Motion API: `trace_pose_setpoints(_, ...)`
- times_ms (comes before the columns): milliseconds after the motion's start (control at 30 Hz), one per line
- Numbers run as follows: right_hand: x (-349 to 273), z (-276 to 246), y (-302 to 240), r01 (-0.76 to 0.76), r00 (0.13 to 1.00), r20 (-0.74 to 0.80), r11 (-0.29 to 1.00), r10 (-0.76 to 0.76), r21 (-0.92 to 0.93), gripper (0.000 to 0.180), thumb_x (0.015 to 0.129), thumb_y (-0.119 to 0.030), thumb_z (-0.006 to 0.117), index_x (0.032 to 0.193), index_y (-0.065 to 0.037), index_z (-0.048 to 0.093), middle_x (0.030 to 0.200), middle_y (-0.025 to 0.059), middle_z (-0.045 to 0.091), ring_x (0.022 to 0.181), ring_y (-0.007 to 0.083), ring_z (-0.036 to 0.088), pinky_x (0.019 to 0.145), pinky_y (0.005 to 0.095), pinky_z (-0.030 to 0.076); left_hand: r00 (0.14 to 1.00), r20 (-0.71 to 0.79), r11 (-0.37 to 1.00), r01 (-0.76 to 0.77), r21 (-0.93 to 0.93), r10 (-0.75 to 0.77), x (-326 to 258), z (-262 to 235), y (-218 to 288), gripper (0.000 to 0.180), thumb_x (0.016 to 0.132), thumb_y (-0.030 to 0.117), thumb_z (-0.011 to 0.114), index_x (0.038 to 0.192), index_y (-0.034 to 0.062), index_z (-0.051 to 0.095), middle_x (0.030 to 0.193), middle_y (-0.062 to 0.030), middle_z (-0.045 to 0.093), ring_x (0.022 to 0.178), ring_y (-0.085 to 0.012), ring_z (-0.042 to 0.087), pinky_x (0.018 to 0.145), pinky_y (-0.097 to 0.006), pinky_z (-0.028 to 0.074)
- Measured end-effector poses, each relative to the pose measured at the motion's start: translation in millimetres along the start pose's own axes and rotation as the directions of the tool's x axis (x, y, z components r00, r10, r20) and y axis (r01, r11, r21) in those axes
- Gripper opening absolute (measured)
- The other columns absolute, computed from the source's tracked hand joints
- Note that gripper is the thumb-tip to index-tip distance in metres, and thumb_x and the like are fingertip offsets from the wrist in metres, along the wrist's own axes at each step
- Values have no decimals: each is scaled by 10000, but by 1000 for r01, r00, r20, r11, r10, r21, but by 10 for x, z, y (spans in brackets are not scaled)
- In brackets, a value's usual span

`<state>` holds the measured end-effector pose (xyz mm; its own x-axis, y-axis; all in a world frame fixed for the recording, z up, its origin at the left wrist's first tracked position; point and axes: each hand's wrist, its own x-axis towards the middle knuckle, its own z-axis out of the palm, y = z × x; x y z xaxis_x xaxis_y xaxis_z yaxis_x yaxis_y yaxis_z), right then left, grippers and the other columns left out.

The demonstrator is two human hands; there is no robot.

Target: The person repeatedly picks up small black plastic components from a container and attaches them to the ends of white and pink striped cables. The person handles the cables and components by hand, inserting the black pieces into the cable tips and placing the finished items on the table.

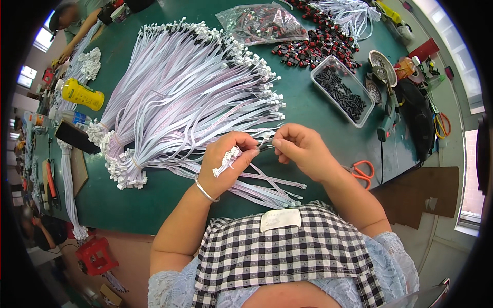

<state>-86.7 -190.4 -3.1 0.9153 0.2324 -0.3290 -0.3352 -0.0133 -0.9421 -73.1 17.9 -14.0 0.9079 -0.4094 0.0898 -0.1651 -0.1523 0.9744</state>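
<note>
Head view: left hand (226,159) curled shut around a bunch of white plastic connector plugs on flat pale-lilac ribbon cables (228,156); right hand (303,149) pinching a small dark tip (266,147) just beside the left fingertips. Hands nearly touching, gap bridged by that tip. Loose cable tails (272,187) run down-right from the left hand toward the checked apron (287,251). Big fan of same cables (190,87) lies up-left on green table (308,110), nearer left hand. Clear tray of black parts (343,90) up-right, orange-handled scissors (362,172) right.

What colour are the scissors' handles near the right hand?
Orange handles, in the head view.
</note>
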Motion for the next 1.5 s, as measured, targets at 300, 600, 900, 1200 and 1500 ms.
trace_pose_setpoints(300, -14, 46, 9, 255, 960, -8, 892, -278, -373, 83, 870, -81, 569, 855, -6, 539, 730, 28, 545, 633, 85, 500, 570, 241, 415, 1000, 3, 1000, 19, -19, -18, -5, 2, 4, 172, 801, 34, 686, 952, 14, 607, 859, -39, 632, 759, -94, 574, 697, -231, 464)
trace_pose_setpoints(600, 6, 14, -7, 33, 999, 24, 999, -33, -13, 105, 894, -110, 586, 926, -12, 564, 833, 19, 577, 683, 71, 551, 635, 215, 477, 999, 3, 998, 42, -49, -42, -7, 5, -9, 173, 803, 25, 676, 960, 10, 605, 867, -39, 631, 774, -97, 576, 708, -233, 467)
trace_pose_setpoints(900, 8, 50, 80, 271, 938, -98, 881, -332, -388, 92, 849, -80, 637, 862, -17, 571, 746, -1, 563, 633, 63, 525, 564, 229, 424, 999, 17, 999, 35, -41, -34, 0, 7, -1, 178, 799, 28, 682, 959, 11, 604, 857, -36, 629, 763, -90, 573, 697, -227, 464)
trace_pose_setpoints(1200, 48, -107, 69, 155, 969, -195, 988, -150, 7, 74, 896, -109, 568, 871, -42, 548, 756, -13, 555, 635, 67, 522, 561, 228, 439, 998, -13, 997, 55, -52, -55, -4, 22, -4, 176, 798, 34, 685, 950, 20, 597, 837, -24, 617, 753, -88, 564, 686, -228, 458)
trace_pose_setpoints(1500, 78, 96, 75, 73, 997, 32, 995, -75, 66, 145, 875, -143, 634, 890, -11, 576, 764, 14, 598, 652, 70, 568, 595, 208, 469, 999, 1, 997, -38, 72, 38, 18, -32, -17, 242, 777, 36, 688, 1002, 28, 597, 840, -39, 620, 753, -95, 569, 679, -235, 457)
